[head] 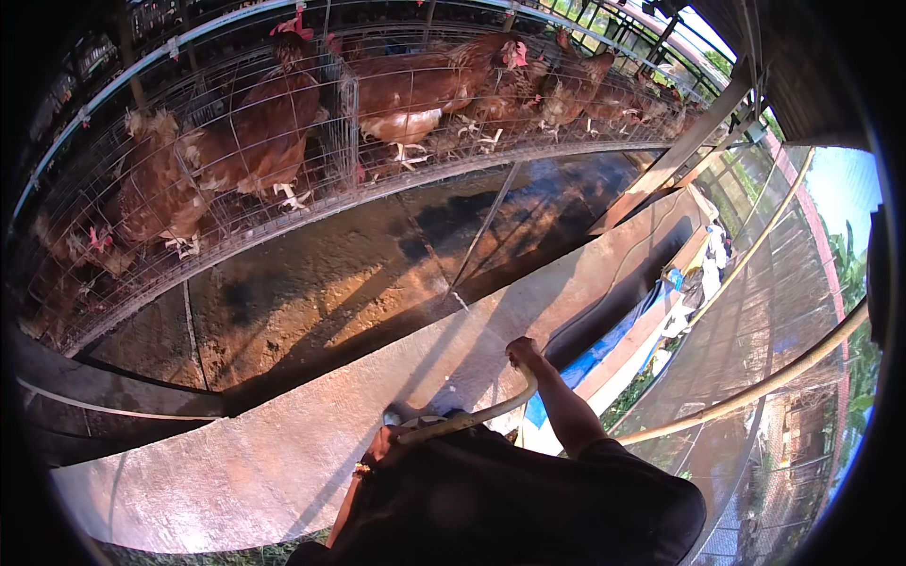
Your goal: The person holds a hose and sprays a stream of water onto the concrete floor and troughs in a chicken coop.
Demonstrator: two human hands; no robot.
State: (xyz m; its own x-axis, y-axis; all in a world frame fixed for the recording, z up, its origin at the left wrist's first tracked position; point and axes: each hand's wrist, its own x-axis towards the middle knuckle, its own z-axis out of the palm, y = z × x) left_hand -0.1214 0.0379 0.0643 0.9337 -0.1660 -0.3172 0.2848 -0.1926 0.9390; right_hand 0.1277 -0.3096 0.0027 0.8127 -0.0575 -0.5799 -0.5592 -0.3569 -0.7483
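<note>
My right hand [522, 351] is closed around the end of a pale hose [488, 412], and a faint water spray spreads from it over the concrete walkway [297, 396]. The hose curves back across the front of my body to my left hand [386, 444], low by my waist and partly hidden, which closes on it. A beaded bracelet [362, 469] circles my left wrist. Beyond the walkway lies a sunken floor [318, 297] covered with brown, wet-looking matter, beneath wire cages.
Brown hens [403, 85] stand in wire cages [354, 127] along the far side. A wooden post [672, 159] rises at the right. Blue sheeting [601, 347], netting [771, 283] and bamboo poles [750, 403] line the right edge. A thin metal rod [487, 226] slants down to the walkway edge.
</note>
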